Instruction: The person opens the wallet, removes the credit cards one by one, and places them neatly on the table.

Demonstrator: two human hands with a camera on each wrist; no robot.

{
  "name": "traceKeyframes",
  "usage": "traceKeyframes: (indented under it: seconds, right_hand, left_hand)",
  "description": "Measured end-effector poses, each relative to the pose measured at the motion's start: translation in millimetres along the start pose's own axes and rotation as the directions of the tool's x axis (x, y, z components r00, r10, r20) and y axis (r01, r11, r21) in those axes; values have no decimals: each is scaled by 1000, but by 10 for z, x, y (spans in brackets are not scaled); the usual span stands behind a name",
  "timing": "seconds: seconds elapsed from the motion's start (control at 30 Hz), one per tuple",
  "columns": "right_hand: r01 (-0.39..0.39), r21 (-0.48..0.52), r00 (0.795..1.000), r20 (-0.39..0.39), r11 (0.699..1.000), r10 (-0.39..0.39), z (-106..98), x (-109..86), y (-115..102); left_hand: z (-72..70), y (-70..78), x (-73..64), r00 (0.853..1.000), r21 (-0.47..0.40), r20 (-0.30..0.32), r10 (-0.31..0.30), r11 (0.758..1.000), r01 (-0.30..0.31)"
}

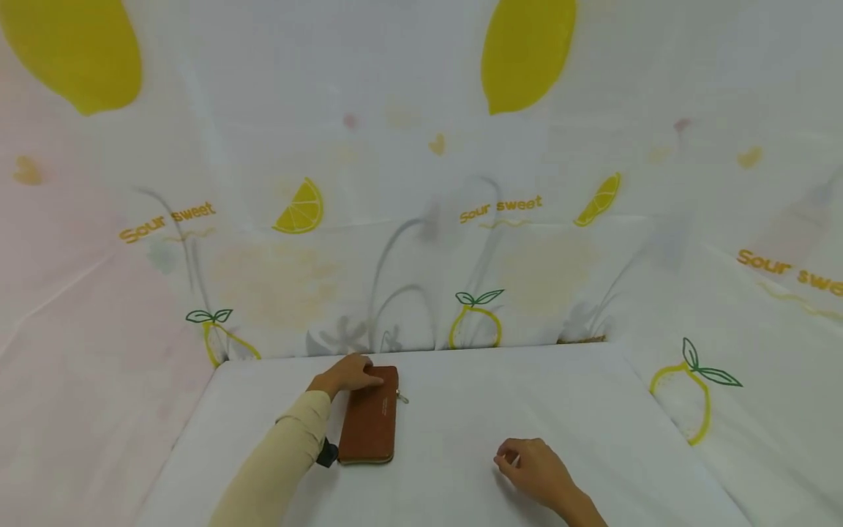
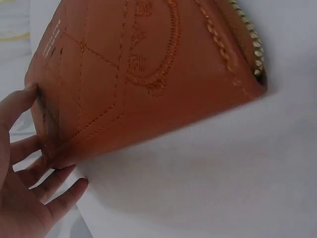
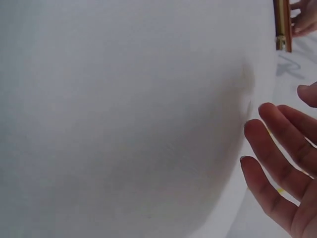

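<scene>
A brown zip-around wallet (image 1: 370, 424) lies on the white table toward the left, its zipper pull (image 1: 402, 397) sticking out on the right side. My left hand (image 1: 347, 373) pinches its far end. In the left wrist view the thumb of that hand (image 2: 22, 198) lies on the stitched face of the wallet (image 2: 168, 94), and the other fingers are at its edge, partly hidden beneath. Away to the right, my right hand (image 1: 536, 468) holds nothing, its fingers loosely bent. The right wrist view has that hand (image 3: 285, 168) apart from the wallet (image 3: 282, 25).
The white tabletop (image 1: 461, 410) runs back to a hanging cloth (image 1: 408, 168) printed with lemons and lettering, which also covers both sides. A black wrist device (image 1: 327, 453) sits at the left forearm, close beside the wallet's near left corner.
</scene>
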State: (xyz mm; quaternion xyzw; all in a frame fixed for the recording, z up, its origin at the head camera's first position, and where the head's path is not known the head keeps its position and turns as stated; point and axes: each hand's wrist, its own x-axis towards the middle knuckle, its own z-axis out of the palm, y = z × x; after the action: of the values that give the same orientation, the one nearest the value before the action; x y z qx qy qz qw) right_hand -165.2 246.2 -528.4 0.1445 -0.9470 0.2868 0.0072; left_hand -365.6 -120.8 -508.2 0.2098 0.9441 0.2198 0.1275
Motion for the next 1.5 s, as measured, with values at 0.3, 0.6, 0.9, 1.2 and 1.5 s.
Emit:
traceKeyframes:
  seconds: [0.3, 0.6, 0.9, 1.2, 1.5]
  right_hand:
    - [47, 22, 999, 26, 999, -47, 30, -4, -93]
    - [87, 181, 993, 67, 980, -100, 108, 160, -280]
    - [-96, 428, 978, 209, 899, 5, 468, 374, -690]
    - [33, 470, 989, -145, 882, 41, 408, 589, -648]
    - [10, 545, 983, -157, 838, 90, -52, 610, -559]
  left_hand:
    - [-23, -77, -74, 997, -135, -68, -20, 991, 10]
    - [-145, -29, -187, 1000, -415, -15, 11, 910, -16]
    - [-193, 107, -303, 978, -790, -7, 207, 599, -133]
    - [-9, 206, -598, 949, -877, -210, 236, 384, -290]
    - [-17, 240, -998, 949, -616, -199, 244, 722, -315]
